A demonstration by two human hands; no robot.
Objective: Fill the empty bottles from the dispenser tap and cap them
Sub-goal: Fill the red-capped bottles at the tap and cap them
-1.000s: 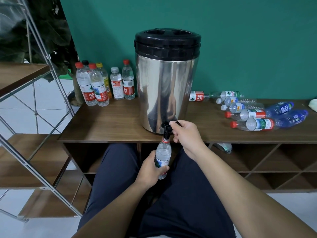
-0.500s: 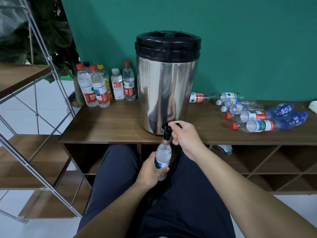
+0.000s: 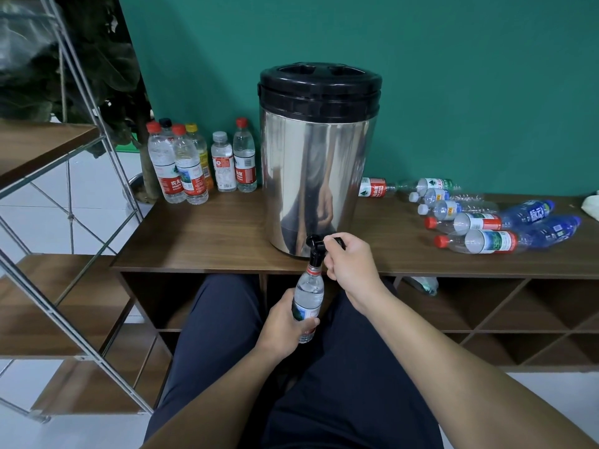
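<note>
A steel dispenser (image 3: 316,176) with a black lid stands on the wooden table (image 3: 207,234). Its black tap (image 3: 316,246) juts over the front edge. My left hand (image 3: 283,322) grips a clear bottle (image 3: 308,294) upright, its uncapped neck right under the tap spout. My right hand (image 3: 351,265) is closed on the tap lever. The bottle looks mostly full of water. Several capped bottles (image 3: 201,160) stand upright left of the dispenser. Several empty bottles (image 3: 479,228) lie on their sides to the right.
A metal-framed shelf with wooden boards (image 3: 48,254) rises at the left beside a dark plant (image 3: 97,66). Open cubbies (image 3: 486,315) run under the table, one holding a crumpled bottle (image 3: 423,283). My lap fills the foreground. A pale object (image 3: 591,204) sits at the far right edge.
Both hands keep their grips on the bottle and the tap lever. The view has shifted slightly; nothing on the table has moved.
</note>
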